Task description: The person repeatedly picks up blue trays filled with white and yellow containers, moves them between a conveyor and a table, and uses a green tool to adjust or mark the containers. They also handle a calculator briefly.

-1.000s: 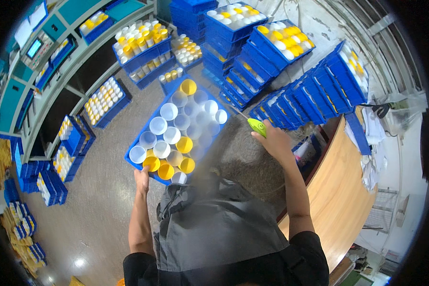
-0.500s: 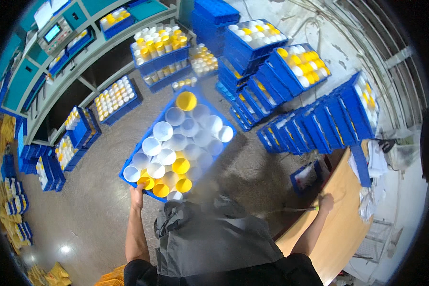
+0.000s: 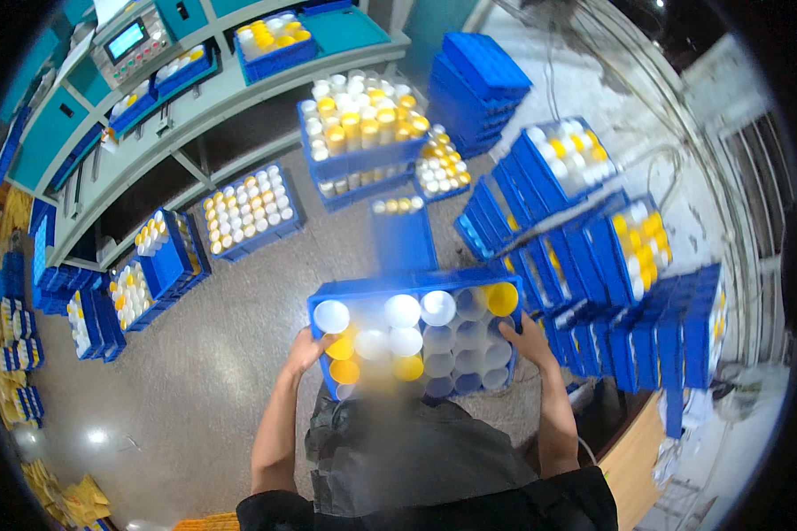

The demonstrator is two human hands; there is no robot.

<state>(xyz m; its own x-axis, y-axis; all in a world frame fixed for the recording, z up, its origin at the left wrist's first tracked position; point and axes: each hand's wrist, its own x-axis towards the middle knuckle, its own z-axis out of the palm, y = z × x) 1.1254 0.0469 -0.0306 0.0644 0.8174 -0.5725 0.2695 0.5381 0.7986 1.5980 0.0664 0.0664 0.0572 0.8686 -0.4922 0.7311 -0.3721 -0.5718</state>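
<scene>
A blue plastic crate [image 3: 416, 285] is held level in front of my waist, filled with upright white and yellow cups [image 3: 437, 308], open ends up. My left hand [image 3: 306, 349] grips the crate's left side, its thumb over the rim beside a yellow cup. On the right side my right hand [image 3: 530, 342] holds the opposite wall, thumb at the rim and the other fingers hidden outside. A blurred pale streak covers part of the cups and the crate's front middle.
Tall stacks of filled blue crates [image 3: 584, 257] stand at the right. Ahead, a double crate [image 3: 363, 164] is heaped with white and yellow cylinders. More crates [image 3: 252, 212] rest on the floor before a teal machine bench [image 3: 204, 124]. A wooden table [image 3: 638, 478] lies at the lower right.
My right hand has left the wooden table and the thin tool there and now grips the crate's right side. The crate has levelled and drawn nearer; my view has turned left.
</scene>
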